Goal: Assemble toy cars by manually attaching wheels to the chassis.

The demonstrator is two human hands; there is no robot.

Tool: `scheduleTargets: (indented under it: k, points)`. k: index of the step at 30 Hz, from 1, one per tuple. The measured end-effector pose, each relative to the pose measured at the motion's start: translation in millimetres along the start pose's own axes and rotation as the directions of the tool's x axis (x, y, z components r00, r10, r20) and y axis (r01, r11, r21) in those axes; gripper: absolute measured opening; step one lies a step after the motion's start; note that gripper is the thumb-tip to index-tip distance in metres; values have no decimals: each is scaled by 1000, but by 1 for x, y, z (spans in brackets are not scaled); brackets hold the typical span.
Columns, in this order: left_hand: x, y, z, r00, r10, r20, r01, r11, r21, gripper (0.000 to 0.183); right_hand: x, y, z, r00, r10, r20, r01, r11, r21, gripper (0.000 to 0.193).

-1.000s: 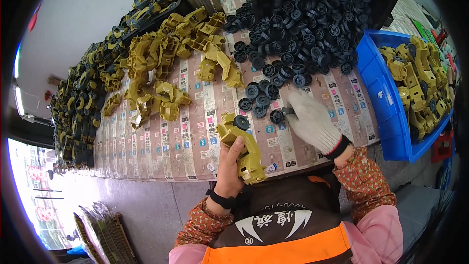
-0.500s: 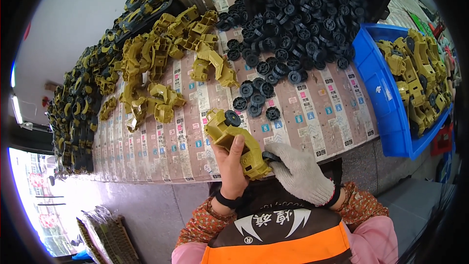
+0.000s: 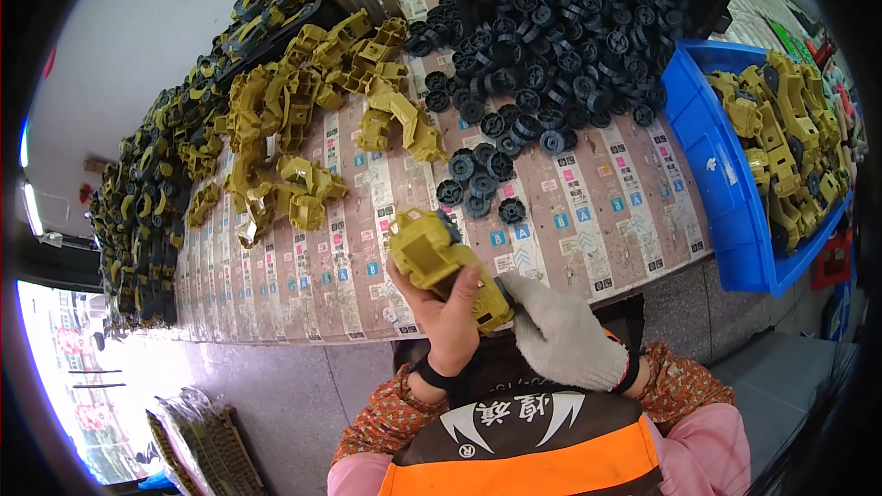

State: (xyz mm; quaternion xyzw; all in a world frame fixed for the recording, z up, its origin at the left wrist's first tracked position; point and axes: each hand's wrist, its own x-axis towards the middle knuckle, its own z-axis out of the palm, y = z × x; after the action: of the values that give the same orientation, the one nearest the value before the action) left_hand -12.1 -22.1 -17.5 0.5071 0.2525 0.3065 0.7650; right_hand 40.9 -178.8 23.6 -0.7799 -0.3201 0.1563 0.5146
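My bare left hand [image 3: 447, 320] is wrapped round a yellow plastic toy vehicle body [image 3: 430, 253], thumb across its side, just over the table's near edge. One dark wheel [image 3: 449, 224] sits on the far end of the body. In a white knit glove, my right hand [image 3: 565, 335] pinches a second dark wheel [image 3: 503, 290] against the body's near right side; the fingertips partly hide it. A small cluster of loose dark wheels [image 3: 480, 186] lies on the table beyond my hands.
More yellow bodies [image 3: 299, 106] lie at the left, beside a tall stack of yellow-and-black parts [image 3: 147, 211]. A large heap of dark wheels [image 3: 560, 64] spreads from a black bin. At the right stands a blue crate [image 3: 712, 170] holding yellow bodies with wheels.
The yellow body has turned in my left hand, so its hollow side now shows more and the far wheel less. My right hand stays at its near end, holding the wheel against it.
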Motion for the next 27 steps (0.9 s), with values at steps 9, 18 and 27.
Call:
scheduleTargets:
  k: [9,18,27]
  points:
    - [2,-22,-19,692,447,566,-577,814,63,88,6,9,-12,989,50,137,-36,994,-98,31]
    - [30,36,-4,689,-344,638,-255,709,658,93,47,-9,-65,976,-38,-215,79,980,183,42]
    - [46,46,-36,617,-358,700,641,745,-184,105,26,22,-70,888,431,159,-458,799,389,40]
